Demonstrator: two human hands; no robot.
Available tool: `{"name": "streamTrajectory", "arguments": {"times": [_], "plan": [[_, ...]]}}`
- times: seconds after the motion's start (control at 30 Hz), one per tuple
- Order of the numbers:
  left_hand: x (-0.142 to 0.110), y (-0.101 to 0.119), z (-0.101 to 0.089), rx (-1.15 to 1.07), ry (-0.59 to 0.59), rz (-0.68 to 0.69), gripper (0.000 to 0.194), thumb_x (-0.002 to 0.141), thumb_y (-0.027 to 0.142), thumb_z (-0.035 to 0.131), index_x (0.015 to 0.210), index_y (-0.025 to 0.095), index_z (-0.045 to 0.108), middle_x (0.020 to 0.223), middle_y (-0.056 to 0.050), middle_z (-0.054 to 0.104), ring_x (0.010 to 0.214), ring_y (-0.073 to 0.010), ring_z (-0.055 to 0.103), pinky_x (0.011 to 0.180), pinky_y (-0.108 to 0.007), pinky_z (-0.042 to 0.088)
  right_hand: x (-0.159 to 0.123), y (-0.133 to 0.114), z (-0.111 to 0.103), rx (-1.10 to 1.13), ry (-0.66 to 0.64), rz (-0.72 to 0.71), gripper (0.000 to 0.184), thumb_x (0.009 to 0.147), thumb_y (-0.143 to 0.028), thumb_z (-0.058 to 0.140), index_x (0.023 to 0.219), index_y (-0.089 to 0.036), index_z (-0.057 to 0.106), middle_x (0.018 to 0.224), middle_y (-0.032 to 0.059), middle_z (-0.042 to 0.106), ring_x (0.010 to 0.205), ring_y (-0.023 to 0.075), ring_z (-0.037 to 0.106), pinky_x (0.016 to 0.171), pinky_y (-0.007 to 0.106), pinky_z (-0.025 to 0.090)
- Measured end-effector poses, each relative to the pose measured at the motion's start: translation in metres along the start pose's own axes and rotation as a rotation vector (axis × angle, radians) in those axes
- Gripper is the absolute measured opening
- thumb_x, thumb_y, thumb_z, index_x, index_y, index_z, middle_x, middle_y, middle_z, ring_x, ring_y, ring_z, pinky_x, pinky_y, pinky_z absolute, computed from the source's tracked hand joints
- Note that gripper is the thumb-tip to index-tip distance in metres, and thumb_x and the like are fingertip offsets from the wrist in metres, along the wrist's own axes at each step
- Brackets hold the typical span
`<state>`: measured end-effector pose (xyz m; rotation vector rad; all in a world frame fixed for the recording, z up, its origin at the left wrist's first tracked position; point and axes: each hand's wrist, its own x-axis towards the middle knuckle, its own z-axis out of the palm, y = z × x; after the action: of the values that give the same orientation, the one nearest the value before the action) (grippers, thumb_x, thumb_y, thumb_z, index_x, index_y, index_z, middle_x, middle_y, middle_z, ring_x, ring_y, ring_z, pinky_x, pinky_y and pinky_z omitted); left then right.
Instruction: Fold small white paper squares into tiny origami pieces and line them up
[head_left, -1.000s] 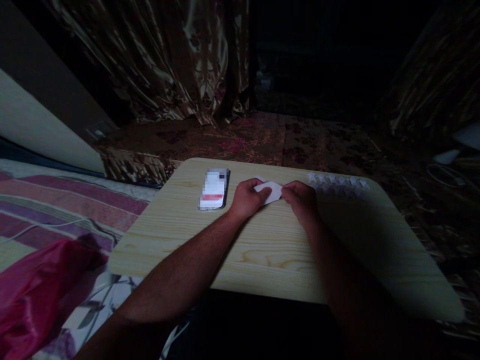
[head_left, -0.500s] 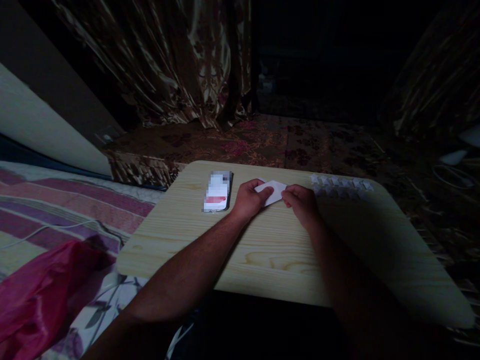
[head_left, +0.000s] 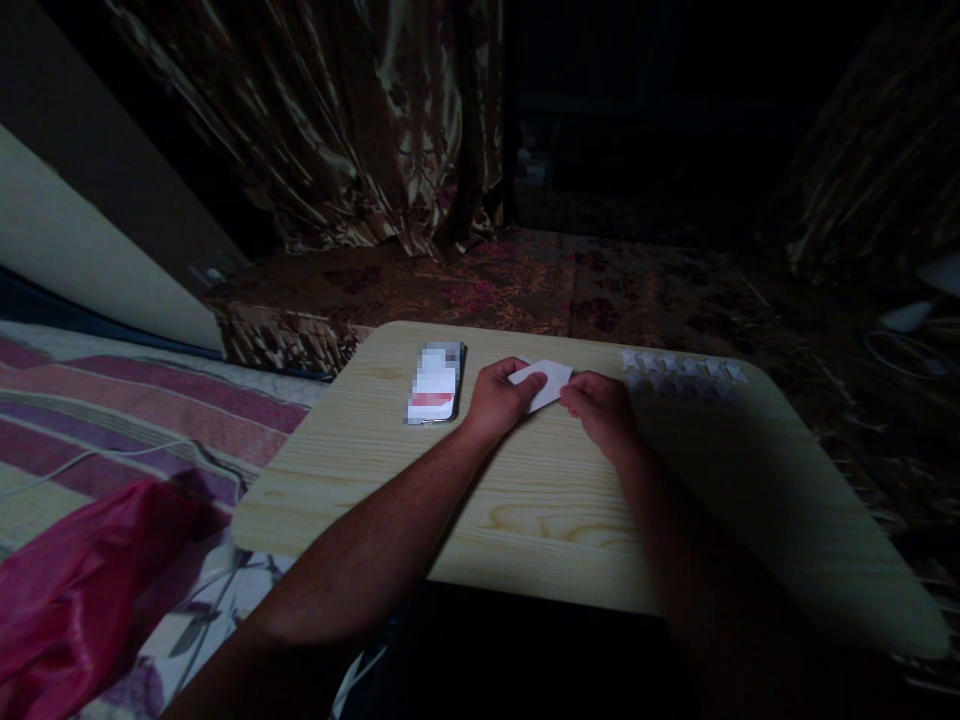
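A small folded piece of white paper [head_left: 551, 382] is held between both hands above the middle of the table. My left hand [head_left: 501, 402] grips its left side, the thumb lying flat on top and the fingers curled beneath. At its right edge, my right hand [head_left: 600, 405] pinches the paper between thumb and forefinger. The undersides of the fingers are hidden. Right of my right hand lie small folded white paper pieces [head_left: 691, 368], several of them, set out in two rows.
A phone [head_left: 435, 385], partly pixelated, lies left of my hands on the pale wooden table [head_left: 540, 510]. Beside the table is a bed with a striped cover [head_left: 247, 415], a pink bag or cloth [head_left: 82, 590] and a white cable [head_left: 135, 452]. Patterned curtains [head_left: 420, 130] hang behind.
My right hand's fingertips have shifted slightly down and left along the paper's right edge, uncovering its upper right corner. My left hand stays in place.
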<state>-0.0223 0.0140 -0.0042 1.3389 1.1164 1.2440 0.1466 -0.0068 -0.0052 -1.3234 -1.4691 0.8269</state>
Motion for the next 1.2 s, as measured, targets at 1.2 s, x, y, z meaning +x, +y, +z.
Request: {"name": "streamTrajectory", "arguments": {"times": [1.2], "plan": [[0.003, 0.003, -0.001, -0.129, 0.011, 0.007, 0.036, 0.067, 0.033, 0.074, 0.097, 0.014, 0.065, 0.079, -0.003, 0.068, 0.065, -0.0132, 0.06, 0.059, -0.024, 0.047, 0.0, -0.01, 0.004, 0.153, 0.011, 0.117, 0.015, 0.065, -0.027, 0.067, 0.072, -0.018, 0.058, 0.053, -0.004, 0.059, 0.043, 0.0084, 0.046, 0.043, 0.021, 0.032]]}}
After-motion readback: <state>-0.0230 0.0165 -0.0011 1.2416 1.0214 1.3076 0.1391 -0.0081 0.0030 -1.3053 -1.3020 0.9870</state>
